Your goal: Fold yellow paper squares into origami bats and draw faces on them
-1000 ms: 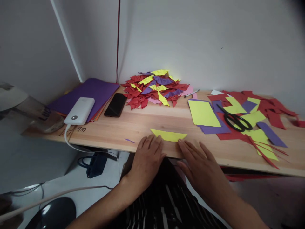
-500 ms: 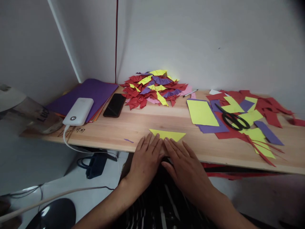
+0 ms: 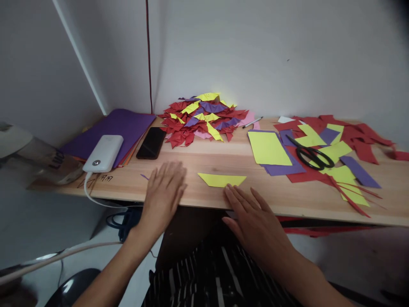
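Since the earlier frame, the left hand [image 3: 163, 194] is swinging out to nine o'clock of the folded yellow paper [image 3: 220, 180], flat, pinching nothing; the right hand [image 3: 255, 219], loosely spread, is touching it from five o'clock. Uneven pressure could be skewing it.

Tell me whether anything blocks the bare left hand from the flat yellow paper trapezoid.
Nothing visible does: only pale wooden tabletop lies between the left hand and the yellow paper trapezoid. The right hand has its fingertips at the paper's near edge, outside that gap.
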`<state>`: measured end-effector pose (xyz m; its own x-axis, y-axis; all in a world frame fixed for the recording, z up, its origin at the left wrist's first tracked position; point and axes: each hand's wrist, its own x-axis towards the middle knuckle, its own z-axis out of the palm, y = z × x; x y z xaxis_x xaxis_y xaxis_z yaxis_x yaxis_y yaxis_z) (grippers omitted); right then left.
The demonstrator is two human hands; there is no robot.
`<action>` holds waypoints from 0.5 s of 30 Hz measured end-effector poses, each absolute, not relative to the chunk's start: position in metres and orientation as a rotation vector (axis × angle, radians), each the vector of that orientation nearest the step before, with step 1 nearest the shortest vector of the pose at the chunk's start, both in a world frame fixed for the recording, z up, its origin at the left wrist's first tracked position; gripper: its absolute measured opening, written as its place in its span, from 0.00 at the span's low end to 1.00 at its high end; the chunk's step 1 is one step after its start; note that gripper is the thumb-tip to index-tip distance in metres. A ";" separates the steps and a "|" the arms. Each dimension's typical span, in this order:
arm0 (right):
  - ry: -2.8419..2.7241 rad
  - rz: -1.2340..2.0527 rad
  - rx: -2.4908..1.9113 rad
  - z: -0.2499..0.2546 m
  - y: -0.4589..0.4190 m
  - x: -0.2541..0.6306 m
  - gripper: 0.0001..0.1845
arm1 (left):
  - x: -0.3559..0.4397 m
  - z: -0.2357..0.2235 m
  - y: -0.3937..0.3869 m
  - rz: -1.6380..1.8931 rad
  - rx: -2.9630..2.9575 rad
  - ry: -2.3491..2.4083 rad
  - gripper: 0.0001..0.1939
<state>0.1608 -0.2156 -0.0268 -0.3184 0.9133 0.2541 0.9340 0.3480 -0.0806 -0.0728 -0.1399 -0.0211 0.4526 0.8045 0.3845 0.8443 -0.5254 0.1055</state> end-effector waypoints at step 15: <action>-2.377 -0.001 -1.597 -0.019 -0.207 0.150 0.30 | -0.018 -0.041 -0.163 -0.564 -2.865 -1.173 0.22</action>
<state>0.1498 -0.2073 -0.0191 -0.3516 0.9080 0.2281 0.9082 0.3899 -0.1522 -0.0180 -0.1627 -0.0409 0.6578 0.6798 0.3243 0.6779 -0.7220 0.1382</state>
